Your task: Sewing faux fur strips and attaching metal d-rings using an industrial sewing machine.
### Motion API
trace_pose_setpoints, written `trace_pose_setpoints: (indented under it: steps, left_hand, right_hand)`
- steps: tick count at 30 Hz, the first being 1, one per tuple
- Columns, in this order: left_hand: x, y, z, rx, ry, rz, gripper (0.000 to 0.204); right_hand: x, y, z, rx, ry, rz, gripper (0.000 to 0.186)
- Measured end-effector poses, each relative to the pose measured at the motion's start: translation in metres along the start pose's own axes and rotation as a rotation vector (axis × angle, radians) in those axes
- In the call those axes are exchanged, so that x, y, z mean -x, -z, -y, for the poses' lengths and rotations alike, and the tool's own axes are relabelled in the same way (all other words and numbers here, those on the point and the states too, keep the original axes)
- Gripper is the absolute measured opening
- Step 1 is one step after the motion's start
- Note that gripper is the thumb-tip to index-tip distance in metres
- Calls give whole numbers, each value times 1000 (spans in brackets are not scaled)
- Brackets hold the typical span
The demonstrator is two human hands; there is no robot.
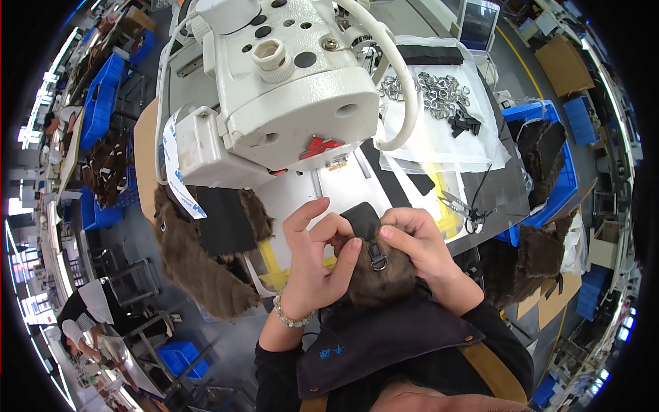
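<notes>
Close to my body, a brown faux-fur piece (384, 285) with a black strap tab (361, 221) is held between both hands. A small metal D-ring (379, 262) hangs from a short black loop on the fur. My left hand (317, 254) pinches the tab's left edge with thumb and fingers, its index finger raised. From the other side, my right hand (420, 248) grips the right edge, thumb on top beside the loop. The right fingertips are hidden behind the piece. Just beyond my hands stands a white industrial sewing machine head (295, 103).
A white plastic sheet (473, 154) on the right carries metal D-rings (439, 95) and black pieces (465, 123). Scissors (458, 206) lie at the table's right edge. Brown fur (206, 275) hangs off the left side. A blue crate (563, 172) with fur stands right; a person (93, 312) sits far left.
</notes>
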State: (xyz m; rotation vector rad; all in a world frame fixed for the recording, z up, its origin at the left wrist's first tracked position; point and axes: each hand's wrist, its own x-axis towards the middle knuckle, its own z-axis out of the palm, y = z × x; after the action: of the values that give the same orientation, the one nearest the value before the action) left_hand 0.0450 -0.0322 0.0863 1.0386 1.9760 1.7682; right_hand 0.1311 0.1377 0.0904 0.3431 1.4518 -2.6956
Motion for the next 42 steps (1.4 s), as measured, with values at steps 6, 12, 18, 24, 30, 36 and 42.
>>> trace_pose_setpoints:
  steps: [6,12,18,24,30,36,42]
  left_hand:
    - [0,1,-4,-23,33,-8,15]
    - [-11,11,-12,-136,-14,76,19]
    - [-24,17,-19,-71,57,205,21]
    - [-27,16,-20,-51,69,253,30]
    - [-28,14,-19,5,109,247,40]
    - [-19,4,-7,23,79,213,33]
    - [2,-23,-2,-69,7,393,79]
  right_hand:
    - [-2,2,-3,-55,-50,5,17]
    - [2,1,0,114,-17,-19,15]
    - [4,0,0,155,0,-18,14]
    - [5,2,-1,201,10,-29,14]
    - [6,3,2,244,21,-44,15]
    - [10,2,8,204,87,-78,12]
    - [50,35,22,578,22,26,27]
